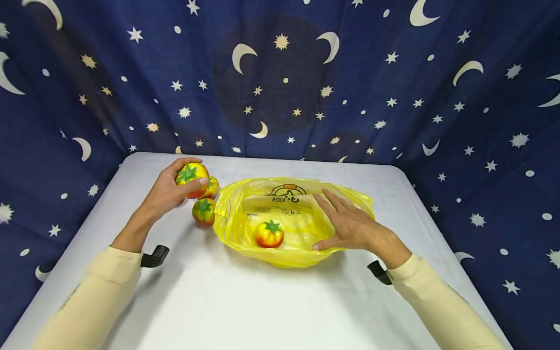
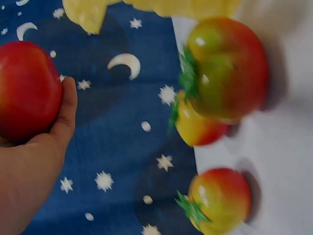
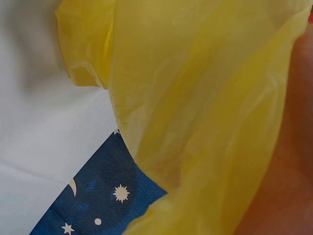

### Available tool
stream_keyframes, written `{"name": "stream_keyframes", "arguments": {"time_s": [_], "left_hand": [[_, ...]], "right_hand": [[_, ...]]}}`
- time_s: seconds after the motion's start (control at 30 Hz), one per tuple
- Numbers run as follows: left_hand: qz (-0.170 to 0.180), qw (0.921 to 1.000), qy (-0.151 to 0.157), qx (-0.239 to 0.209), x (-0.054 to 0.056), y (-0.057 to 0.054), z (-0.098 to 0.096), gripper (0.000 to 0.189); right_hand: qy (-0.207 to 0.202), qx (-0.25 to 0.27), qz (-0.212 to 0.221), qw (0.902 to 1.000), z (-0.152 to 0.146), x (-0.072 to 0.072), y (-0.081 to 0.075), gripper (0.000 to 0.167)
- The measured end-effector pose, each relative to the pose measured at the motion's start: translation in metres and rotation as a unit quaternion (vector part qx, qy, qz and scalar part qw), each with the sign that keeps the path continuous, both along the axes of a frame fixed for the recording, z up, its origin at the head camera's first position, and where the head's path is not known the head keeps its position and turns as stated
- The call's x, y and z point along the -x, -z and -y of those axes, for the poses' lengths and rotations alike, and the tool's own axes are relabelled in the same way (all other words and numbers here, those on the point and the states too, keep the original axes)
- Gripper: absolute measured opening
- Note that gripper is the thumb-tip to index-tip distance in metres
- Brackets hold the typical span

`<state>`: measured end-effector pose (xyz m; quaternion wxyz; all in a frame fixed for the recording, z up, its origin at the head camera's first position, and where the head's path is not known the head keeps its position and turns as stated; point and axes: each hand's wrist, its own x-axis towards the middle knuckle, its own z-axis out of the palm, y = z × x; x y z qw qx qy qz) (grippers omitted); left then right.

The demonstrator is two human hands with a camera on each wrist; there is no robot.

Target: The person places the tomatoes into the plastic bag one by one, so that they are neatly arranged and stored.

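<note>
My left hand (image 1: 165, 190) grips a red and yellow tomato with a green leafy top (image 1: 192, 174), raised above the table's left side. In the left wrist view the underside of that held tomato (image 2: 29, 93) looks plain red. A yellow plastic bag (image 1: 284, 258) lies with its mouth spread wide, and one tomato (image 1: 269, 235) sits inside it. At the bag's right side my right hand (image 1: 352, 224) reaches into the mouth, fingers extended and thumb by the near rim. The right wrist view shows bag film (image 3: 195, 98) covering part of that hand (image 3: 281, 191).
Left of the bag stand a greenish tomato (image 1: 203, 212) and a yellower tomato (image 1: 212, 187). The left wrist view shows another tomato (image 2: 222, 198) near them. A white cloth (image 1: 262, 301) covers the table; a dark blue curtain (image 1: 280, 97) with moons and stars surrounds it.
</note>
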<state>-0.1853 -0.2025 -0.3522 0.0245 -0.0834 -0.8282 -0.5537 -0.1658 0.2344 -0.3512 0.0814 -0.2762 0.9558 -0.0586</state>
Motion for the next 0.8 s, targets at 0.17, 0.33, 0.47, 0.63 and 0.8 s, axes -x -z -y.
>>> {"name": "stream_keyframes", "arguments": {"time_s": [0.17, 0.33, 0.47, 0.63, 0.8], "left_hand": [[-0.015, 0.9985, 0.052, -0.014, 0.005, -0.008, -0.023, 0.057], [-0.025, 0.9926, 0.117, -0.021, 0.009, -0.015, -0.051, 0.052], [-0.024, 0.9854, 0.168, -0.005, 0.010, -0.021, -0.078, 0.049], [-0.012, 0.9753, 0.216, 0.044, 0.012, -0.024, -0.111, 0.054], [-0.008, 0.9636, 0.255, 0.081, 0.017, -0.019, -0.136, 0.054]], "right_hand": [[0.002, 0.000, -0.001, 1.0000, -0.001, -0.001, 0.000, 0.131], [0.003, 0.000, 0.001, 1.0000, -0.001, -0.001, -0.001, 0.131], [0.001, 0.003, 0.000, 1.0000, -0.002, 0.000, -0.002, 0.131], [0.002, 0.002, 0.002, 1.0000, -0.002, 0.000, -0.002, 0.133], [0.004, -0.002, 0.006, 1.0000, -0.003, 0.000, -0.003, 0.133]]}}
